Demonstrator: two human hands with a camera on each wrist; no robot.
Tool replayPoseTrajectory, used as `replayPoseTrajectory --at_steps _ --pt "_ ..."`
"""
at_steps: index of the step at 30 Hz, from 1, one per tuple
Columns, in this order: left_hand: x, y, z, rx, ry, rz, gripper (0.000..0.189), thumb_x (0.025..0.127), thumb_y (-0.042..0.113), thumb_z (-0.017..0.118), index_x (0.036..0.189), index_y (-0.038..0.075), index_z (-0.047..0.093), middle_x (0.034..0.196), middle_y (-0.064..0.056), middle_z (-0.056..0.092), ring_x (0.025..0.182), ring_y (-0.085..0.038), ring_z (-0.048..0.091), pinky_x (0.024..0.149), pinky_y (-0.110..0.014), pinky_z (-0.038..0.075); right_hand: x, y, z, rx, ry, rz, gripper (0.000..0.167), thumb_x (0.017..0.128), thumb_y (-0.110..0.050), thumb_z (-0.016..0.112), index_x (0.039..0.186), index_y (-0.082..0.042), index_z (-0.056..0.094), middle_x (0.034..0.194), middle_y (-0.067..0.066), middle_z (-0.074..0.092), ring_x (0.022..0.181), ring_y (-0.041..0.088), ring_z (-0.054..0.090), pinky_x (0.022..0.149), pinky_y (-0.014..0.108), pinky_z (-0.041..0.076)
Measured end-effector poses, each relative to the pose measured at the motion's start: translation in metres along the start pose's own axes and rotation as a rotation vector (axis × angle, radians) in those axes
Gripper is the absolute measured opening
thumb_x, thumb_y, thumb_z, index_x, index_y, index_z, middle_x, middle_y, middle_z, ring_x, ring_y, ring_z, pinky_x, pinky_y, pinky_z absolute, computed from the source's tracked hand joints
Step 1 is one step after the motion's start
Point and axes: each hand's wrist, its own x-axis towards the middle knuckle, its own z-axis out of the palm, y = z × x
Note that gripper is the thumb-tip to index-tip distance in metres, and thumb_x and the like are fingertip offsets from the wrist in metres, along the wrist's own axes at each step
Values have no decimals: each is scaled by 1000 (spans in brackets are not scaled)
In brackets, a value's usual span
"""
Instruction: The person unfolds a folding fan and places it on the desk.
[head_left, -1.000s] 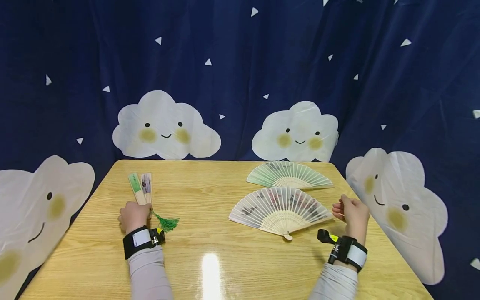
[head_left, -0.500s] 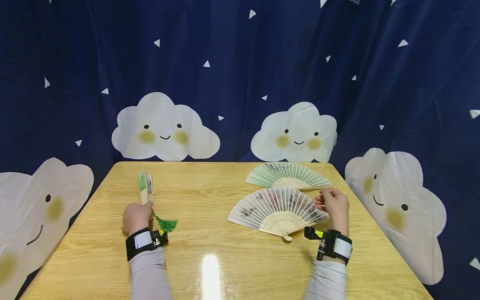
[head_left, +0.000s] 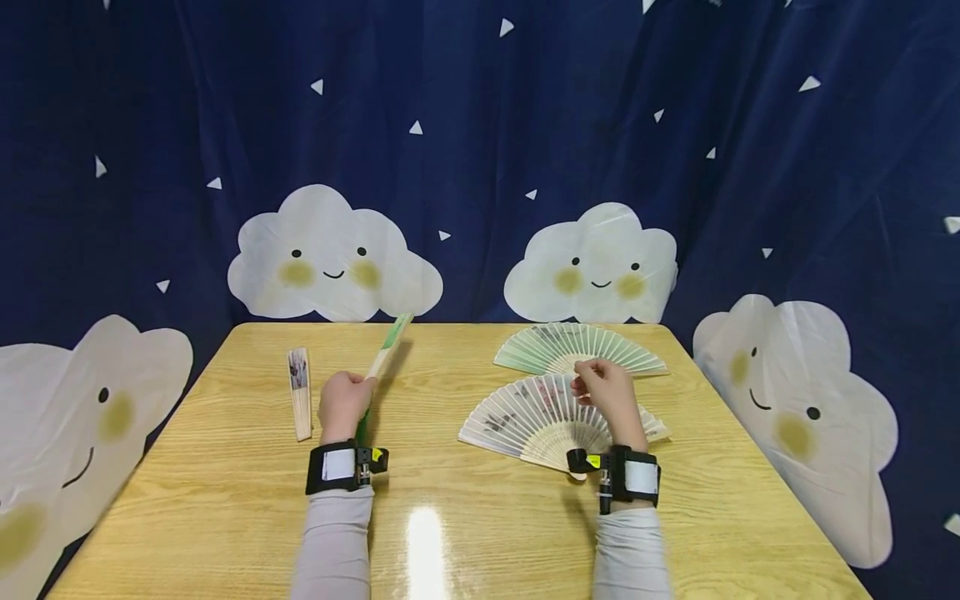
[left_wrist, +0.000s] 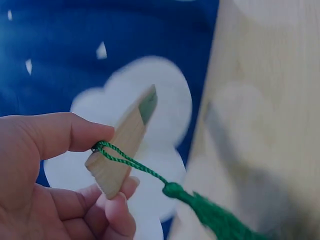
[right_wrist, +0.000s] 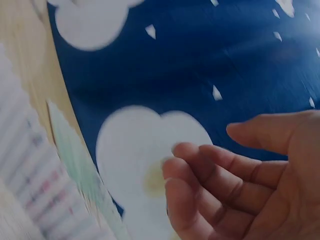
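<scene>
One folded green tasselled fan [head_left: 388,347] is pinched in the left hand [head_left: 344,407], left of the spread floral fan [head_left: 517,418]; over that floral fan, the right hand [head_left: 611,395] hangs half-open, empty.

Four smiling, yellow-cheeked white clouds [head_left: 333,254] and scattered small white triangles [head_left: 416,128] decorate a dark blue curtain [head_left: 480,108] surrounding a wood-grained bench [head_left: 435,417], where a bright reflection [head_left: 426,550] gleams.
</scene>
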Motion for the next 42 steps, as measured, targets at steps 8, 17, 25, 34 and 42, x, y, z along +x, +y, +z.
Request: replayPoseTrajectory --at_steps 8,17,25,34,42 --pt "-27 61 28 -183 39 273 31 83 20 68 107 -1 69 88 -15 66 70 -24 62 56 -26 45 -8 -24 59 11 -203 -146 33 100 -30 54 99 0 66 82 17 70 69 22 68 62 35 58" --pt "-71 107 49 -253 -11 551 27 83 16 72 106 2 68 92 -11 60 79 -21 57 69 -29 47 -20 -43 86 285 -126 -284 46 105 -37 39 103 4 62 88 23 67 68 14 65 57 26 53" --pt "-87 117 63 -254 -84 697 29 85 16 73 109 1 65 93 -8 59 82 -17 55 67 -22 44 -22 -46 75 422 0 -354 40 106 -28 40 98 7 58 79 24 62 64 11 60 56 27 49" --pt "-78 110 57 -416 -316 593 34 99 28 56 127 9 62 109 -10 68 99 -23 64 80 -33 52 -24 -47 71 187 -172 -438 32 104 -22 46 93 3 62 76 19 63 67 22 59 59 29 50" --pt "-67 103 55 -601 -413 392 28 100 29 55 116 10 67 98 -9 66 93 -30 61 75 -32 47 -26 -47 73 69 -352 -493 31 103 -26 48 87 -5 65 72 15 62 68 23 57 65 35 50"
